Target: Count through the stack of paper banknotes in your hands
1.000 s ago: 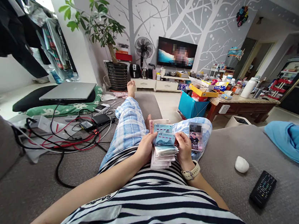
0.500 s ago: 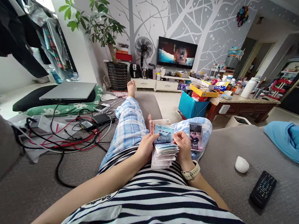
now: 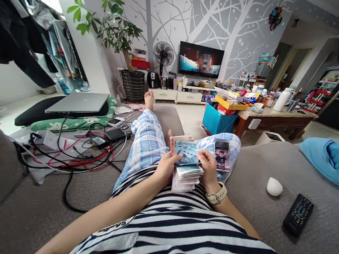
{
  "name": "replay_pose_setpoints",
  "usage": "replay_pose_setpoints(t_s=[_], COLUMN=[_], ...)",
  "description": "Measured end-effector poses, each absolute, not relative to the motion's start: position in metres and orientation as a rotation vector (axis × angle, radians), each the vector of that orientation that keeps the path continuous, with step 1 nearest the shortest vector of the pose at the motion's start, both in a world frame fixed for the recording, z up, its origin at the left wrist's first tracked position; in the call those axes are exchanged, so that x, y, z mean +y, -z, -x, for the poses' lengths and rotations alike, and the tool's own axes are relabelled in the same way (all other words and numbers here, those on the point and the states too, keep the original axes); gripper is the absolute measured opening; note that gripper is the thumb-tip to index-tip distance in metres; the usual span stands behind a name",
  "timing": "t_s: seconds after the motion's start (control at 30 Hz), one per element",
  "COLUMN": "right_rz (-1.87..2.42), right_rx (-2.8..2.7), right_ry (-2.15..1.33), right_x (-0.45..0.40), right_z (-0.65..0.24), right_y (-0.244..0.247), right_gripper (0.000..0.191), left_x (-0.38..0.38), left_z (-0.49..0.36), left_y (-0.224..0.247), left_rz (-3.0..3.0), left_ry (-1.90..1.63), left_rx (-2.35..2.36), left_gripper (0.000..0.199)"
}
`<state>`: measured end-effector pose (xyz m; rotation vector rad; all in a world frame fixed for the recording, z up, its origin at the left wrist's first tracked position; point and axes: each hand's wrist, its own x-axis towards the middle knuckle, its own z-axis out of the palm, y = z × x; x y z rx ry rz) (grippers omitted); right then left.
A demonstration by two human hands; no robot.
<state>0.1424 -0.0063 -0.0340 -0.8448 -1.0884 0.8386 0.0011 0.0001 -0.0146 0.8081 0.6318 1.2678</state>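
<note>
Head view: banknotes (image 3: 186, 160), apparently part-leafed.
Held in front of your striped shirt (image 3: 175, 233): your left hand (image 3: 165, 168) grips them, your right hand (image 3: 209, 168) pinches blue ones' right edge; upper ones spread, lower ones seemingly left, count unclear.

I have the banknotes (image 3: 188, 155) before me, between my left hand (image 3: 164, 168) and my right hand (image 3: 209, 170). A phone (image 3: 221, 159) lies on my right leg (image 3: 206, 137). To my right, a remote (image 3: 298, 215) lies on the sofa (image 3: 250, 173); to my left are cables (image 3: 93, 161), with a laptop (image 3: 77, 103) beyond them. Ahead, a fan (image 3: 163, 53) stands left of the television (image 3: 200, 60), and a bottle (image 3: 282, 100) stands on the worktop (image 3: 299, 114) farther right.
</note>
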Motion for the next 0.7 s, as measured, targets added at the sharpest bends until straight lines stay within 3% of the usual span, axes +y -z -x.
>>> replay_pose_setpoints(t_s=[0.27,0.7], right_rz=[0.832,0.851], right_rx=[-1.082,-1.087], right_ry=[-0.852,-0.821], right_x=[-0.0075,-0.0076], right_z=[-0.1425,-0.1431], right_y=[0.0329,0.0337], right_gripper=[0.034,0.028], left_x=[0.0025,0.0035], left_z=[-0.0024,-0.0016], left_y=[0.0146,0.0134], left_rz=[-0.749,-0.741], left_ry=[-1.355,-1.359], left_rx=[0.695,0.698], left_gripper=[0.018,0.021])
